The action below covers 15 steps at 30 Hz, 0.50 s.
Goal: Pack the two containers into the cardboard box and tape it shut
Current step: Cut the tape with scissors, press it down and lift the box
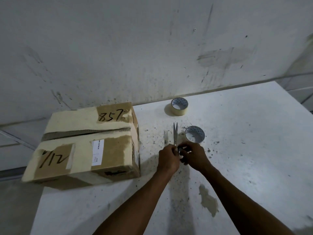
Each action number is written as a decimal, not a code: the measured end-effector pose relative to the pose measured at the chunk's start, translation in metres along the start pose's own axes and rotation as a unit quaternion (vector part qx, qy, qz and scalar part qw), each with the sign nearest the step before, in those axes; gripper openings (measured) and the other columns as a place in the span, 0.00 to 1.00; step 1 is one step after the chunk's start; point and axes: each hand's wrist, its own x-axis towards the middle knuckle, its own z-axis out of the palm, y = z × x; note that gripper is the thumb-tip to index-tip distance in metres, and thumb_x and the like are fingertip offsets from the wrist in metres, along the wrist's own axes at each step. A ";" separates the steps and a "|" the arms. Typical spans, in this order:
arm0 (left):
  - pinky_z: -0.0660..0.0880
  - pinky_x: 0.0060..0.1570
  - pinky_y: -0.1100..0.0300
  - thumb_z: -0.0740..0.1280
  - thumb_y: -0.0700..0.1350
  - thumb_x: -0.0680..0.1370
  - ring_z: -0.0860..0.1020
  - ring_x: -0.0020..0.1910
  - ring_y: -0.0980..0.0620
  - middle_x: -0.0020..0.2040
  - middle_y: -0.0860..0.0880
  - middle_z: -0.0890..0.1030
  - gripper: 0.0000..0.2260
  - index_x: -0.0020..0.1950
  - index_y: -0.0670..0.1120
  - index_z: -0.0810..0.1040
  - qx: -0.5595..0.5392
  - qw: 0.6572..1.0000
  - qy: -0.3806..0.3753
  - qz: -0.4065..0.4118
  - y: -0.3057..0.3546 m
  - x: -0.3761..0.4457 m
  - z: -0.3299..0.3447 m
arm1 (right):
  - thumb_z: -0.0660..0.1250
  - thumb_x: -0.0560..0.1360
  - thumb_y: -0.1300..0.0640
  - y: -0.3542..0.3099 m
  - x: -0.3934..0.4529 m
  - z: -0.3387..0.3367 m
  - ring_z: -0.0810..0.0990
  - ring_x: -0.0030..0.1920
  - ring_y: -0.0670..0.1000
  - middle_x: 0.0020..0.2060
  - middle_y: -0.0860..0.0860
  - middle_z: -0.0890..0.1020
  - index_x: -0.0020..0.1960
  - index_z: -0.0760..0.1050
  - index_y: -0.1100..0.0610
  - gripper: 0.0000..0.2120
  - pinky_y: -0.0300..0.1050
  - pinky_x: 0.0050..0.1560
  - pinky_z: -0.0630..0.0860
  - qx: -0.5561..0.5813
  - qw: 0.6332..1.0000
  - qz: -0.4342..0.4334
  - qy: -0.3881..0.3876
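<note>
A cardboard box [88,143] with closed flaps lies on the left of the white table; "857" and other marks are written on its top, and the seam between the flaps shows untaped. A pair of scissors [175,133] points away from me, blades slightly apart. My left hand [168,158] and my right hand [194,156] meet at the black handles and both grip them. Two tape rolls stand nearby: one [194,134] just beyond my right hand, another [179,106] farther back. No containers are visible.
The white table [254,150] is speckled with dark spots and has a brownish stain [208,199] near its front right. A scuffed white wall [152,48] rises right behind the table. The box overhangs the table's left edge.
</note>
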 end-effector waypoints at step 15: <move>0.70 0.64 0.57 0.55 0.43 0.82 0.73 0.67 0.45 0.69 0.44 0.74 0.17 0.68 0.44 0.75 -0.075 0.993 -0.057 -0.075 0.025 -0.007 -0.005 | 0.68 0.72 0.64 0.000 0.000 0.025 0.74 0.32 0.46 0.31 0.48 0.75 0.41 0.74 0.57 0.04 0.34 0.28 0.60 -0.200 0.972 -0.088 0.085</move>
